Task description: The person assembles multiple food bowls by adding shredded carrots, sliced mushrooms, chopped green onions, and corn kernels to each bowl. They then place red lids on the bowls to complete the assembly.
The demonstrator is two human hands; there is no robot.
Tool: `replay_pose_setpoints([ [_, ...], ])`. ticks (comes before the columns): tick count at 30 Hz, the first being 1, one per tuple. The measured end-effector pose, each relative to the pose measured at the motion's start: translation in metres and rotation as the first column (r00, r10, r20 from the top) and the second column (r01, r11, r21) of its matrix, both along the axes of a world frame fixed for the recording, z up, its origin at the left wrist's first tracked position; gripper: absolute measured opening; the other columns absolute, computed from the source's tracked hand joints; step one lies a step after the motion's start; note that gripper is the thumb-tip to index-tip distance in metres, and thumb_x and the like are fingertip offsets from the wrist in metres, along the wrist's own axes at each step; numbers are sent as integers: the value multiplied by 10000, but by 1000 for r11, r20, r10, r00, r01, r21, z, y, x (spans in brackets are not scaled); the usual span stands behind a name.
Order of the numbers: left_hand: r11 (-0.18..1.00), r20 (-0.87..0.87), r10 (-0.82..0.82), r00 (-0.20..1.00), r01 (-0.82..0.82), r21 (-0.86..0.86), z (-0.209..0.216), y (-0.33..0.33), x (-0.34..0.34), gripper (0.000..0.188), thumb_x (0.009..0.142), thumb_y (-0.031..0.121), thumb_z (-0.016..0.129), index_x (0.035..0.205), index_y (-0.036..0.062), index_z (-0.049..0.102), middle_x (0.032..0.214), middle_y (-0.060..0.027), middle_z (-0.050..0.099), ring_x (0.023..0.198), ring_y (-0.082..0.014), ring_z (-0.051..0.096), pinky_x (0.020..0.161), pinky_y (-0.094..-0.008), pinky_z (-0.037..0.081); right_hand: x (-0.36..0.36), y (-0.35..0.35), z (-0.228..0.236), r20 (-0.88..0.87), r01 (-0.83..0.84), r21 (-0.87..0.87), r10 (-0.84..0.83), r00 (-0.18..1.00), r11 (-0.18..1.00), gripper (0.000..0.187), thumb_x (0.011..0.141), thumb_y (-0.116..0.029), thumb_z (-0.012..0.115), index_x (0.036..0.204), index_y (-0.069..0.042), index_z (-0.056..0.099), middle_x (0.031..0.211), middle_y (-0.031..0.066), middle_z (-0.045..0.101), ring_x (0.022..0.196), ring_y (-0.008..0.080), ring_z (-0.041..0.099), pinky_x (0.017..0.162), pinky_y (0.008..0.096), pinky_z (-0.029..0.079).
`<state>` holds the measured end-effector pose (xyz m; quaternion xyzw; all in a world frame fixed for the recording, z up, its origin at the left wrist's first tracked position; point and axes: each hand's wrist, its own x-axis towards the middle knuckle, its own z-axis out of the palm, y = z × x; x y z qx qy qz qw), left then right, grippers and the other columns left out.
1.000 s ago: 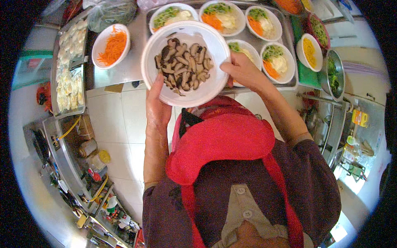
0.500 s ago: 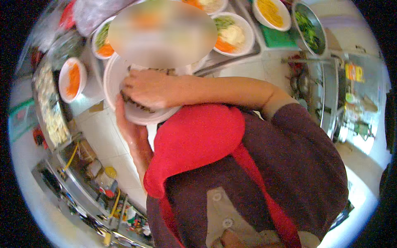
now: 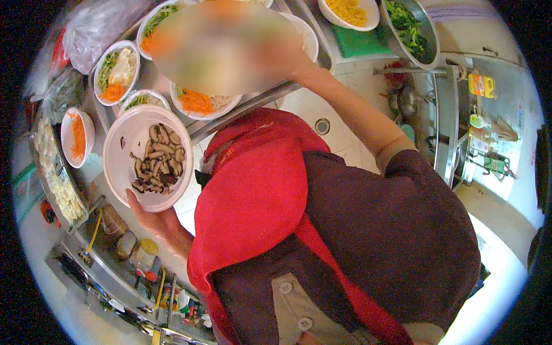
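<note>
In my left hand is a white bowl, tilted toward me, its rim held from below with the thumb at the edge. Sliced brown mushrooms lie in it, mostly to one side. My right arm stretches over the metal tray; a blurred patch covers most of my right hand, so its fingers are hidden. Below it and around it on the tray stand several white bowls. One bowl holds green strips, shredded carrot and a pale topping; carrot also shows in a nearer bowl.
A small bowl of shredded carrot stands at the left, beside a long container of pale food. Far right are a bowl of yellow shreds, a green board and a metal bowl of leafy greens. Plastic bags lie far left.
My right hand has left the mushroom bowl and moved far and right over the tray. The bowl has shifted left and lower with my left hand, now showing its mushrooms.
</note>
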<state>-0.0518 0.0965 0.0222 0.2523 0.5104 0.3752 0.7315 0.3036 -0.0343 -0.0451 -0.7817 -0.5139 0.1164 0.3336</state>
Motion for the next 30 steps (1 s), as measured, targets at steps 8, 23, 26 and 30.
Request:
replay_pose_setpoints([
  [8, 977, -11, 203, 979, -202, 73, 2, -21, -6, 583, 888, 364, 450, 1331, 12, 307, 1326, -164, 383, 1213, -302, 383, 1007, -454, 324, 21, 22, -26, 95, -24, -193, 44, 994, 981, 193, 730, -172, 514, 708, -19, 628, 720, 204, 598, 698, 375, 588, 678, 463, 470],
  [23, 974, -1, 223, 975, -222, 50, 5, -74, 22, 557, 890, 365, 452, 1304, 8, 347, 1279, -155, 442, 1172, -274, 435, 994, -422, 325, -126, 104, 81, -152, -747, 301, 803, 576, 593, 250, 740, -17, 559, 987, 2, 595, 918, 167, 609, 839, 303, 601, 748, 345, 479],
  [26, 981, 36, 160, 986, -163, 103, 9, -73, 26, 543, 889, 346, 459, 1298, 5, 353, 1273, -152, 447, 1159, -265, 446, 981, -402, 341, -167, 118, 59, 138, -759, 286, 759, 636, 584, 299, 702, -57, 549, 995, 6, 549, 898, 171, 595, 882, 328, 577, 778, 402, 459],
  [30, 989, 74, 146, 987, -148, 28, 7, -70, 12, 529, 886, 338, 465, 1273, -11, 374, 1206, -148, 497, 1096, -256, 492, 938, -371, 382, -194, 99, 57, 53, -899, 211, 914, 403, 384, 295, 679, -68, 549, 966, -1, 569, 909, 180, 584, 917, 347, 558, 827, 422, 435],
])
